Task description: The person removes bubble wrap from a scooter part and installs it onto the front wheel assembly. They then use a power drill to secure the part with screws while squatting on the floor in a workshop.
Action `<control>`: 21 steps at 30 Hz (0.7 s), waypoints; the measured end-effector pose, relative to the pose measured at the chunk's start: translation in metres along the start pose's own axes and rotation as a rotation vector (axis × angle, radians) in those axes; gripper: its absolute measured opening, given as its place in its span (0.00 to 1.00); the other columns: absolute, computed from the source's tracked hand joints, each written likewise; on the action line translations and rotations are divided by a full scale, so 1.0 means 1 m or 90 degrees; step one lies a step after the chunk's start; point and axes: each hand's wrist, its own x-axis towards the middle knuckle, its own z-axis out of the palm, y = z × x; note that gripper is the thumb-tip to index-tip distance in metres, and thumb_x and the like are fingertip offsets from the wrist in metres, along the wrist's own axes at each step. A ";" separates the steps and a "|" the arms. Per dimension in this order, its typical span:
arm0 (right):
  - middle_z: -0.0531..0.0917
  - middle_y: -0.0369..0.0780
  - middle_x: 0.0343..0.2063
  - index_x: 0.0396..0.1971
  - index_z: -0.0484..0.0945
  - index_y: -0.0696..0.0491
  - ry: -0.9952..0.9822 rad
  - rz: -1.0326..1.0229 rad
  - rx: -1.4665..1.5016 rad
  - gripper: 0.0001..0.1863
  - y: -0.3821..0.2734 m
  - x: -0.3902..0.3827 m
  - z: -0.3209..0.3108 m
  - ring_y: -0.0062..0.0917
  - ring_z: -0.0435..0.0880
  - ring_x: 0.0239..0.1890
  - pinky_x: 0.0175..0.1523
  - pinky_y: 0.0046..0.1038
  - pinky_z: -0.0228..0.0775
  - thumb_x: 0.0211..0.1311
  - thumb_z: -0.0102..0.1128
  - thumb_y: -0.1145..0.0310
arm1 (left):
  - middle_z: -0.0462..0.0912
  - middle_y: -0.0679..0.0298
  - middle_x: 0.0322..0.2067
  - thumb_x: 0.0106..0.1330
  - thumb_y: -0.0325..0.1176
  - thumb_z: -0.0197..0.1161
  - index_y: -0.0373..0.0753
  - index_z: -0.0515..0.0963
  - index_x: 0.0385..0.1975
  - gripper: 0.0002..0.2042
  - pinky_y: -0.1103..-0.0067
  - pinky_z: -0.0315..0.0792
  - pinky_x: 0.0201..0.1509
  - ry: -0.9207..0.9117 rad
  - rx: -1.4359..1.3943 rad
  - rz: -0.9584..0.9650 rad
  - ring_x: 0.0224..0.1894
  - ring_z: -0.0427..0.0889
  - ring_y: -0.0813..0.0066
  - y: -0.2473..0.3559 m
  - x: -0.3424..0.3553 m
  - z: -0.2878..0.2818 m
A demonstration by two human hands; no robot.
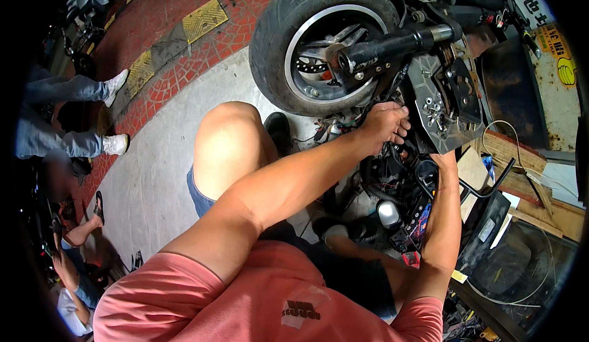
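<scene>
A motor scooter or motorcycle stands partly stripped before me, its rear wheel (264, 47) at the top. My left hand (385, 126) is at the wiring just below the wheel. Its fingers are curled in, and whatever they grip is too small or too hidden to name. Beside it a dark grey panel (457, 134) carries a pile of loose bolts and nuts (434, 112). My right hand (443, 158) reaches up under the panel's lower edge, which covers its fingers. A black tubular shock or exhaust piece (392, 50) crosses in front of the wheel.
Cables and loose parts (374, 176) clutter the space under my hands. A bent black tube (497, 185) and wooden boards (515, 158) lie at the right. Other people's legs (67, 90) show at the left, near a yellow tactile tile (204, 21).
</scene>
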 end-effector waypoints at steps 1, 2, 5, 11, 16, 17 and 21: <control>0.83 0.43 0.50 0.53 0.79 0.59 -0.002 0.003 0.017 0.21 -0.003 0.001 0.000 0.30 0.81 0.51 0.58 0.33 0.72 0.60 0.70 0.74 | 0.81 0.64 0.31 0.72 0.40 0.63 0.39 0.77 0.38 0.10 0.75 0.80 0.32 0.004 0.003 0.004 0.29 0.81 0.75 -0.001 0.000 0.000; 0.83 0.42 0.50 0.53 0.79 0.59 0.000 0.024 0.039 0.21 -0.007 0.002 0.001 0.29 0.81 0.51 0.58 0.33 0.72 0.60 0.70 0.74 | 0.81 0.64 0.31 0.72 0.39 0.63 0.39 0.77 0.38 0.10 0.75 0.80 0.32 0.007 0.006 0.008 0.29 0.81 0.75 -0.001 0.001 0.001; 0.84 0.41 0.49 0.51 0.80 0.59 0.023 0.072 0.149 0.19 -0.022 0.006 0.007 0.27 0.82 0.50 0.57 0.32 0.73 0.61 0.70 0.73 | 0.81 0.64 0.31 0.73 0.39 0.62 0.39 0.77 0.38 0.10 0.76 0.79 0.31 0.019 0.011 0.030 0.28 0.80 0.76 -0.004 0.001 0.003; 0.85 0.40 0.46 0.49 0.81 0.59 0.028 0.054 0.013 0.16 -0.031 0.002 0.007 0.28 0.82 0.49 0.56 0.32 0.73 0.62 0.69 0.72 | 0.80 0.64 0.29 0.75 0.38 0.60 0.37 0.76 0.39 0.10 0.80 0.77 0.27 0.081 0.107 0.132 0.25 0.78 0.78 -0.014 0.001 0.013; 0.82 0.45 0.54 0.53 0.81 0.54 -0.007 -0.016 -0.137 0.18 0.025 -0.014 0.005 0.36 0.78 0.56 0.62 0.37 0.69 0.63 0.66 0.69 | 0.80 0.64 0.28 0.75 0.37 0.58 0.37 0.75 0.40 0.09 0.79 0.76 0.26 0.084 0.174 0.210 0.25 0.78 0.79 -0.029 0.006 0.008; 0.81 0.45 0.55 0.53 0.81 0.53 -0.019 -0.054 -0.198 0.20 0.040 -0.017 0.004 0.38 0.77 0.57 0.64 0.38 0.67 0.61 0.66 0.70 | 0.80 0.63 0.27 0.75 0.39 0.58 0.39 0.75 0.39 0.09 0.78 0.76 0.25 0.089 0.171 0.193 0.24 0.78 0.77 -0.031 0.007 0.007; 0.81 0.46 0.58 0.56 0.82 0.49 -0.089 -0.114 -0.304 0.27 0.083 -0.032 0.001 0.43 0.74 0.64 0.70 0.43 0.61 0.51 0.67 0.74 | 0.79 0.65 0.24 0.75 0.40 0.58 0.42 0.75 0.37 0.09 0.78 0.73 0.22 0.089 0.163 0.166 0.20 0.77 0.78 -0.026 0.010 0.010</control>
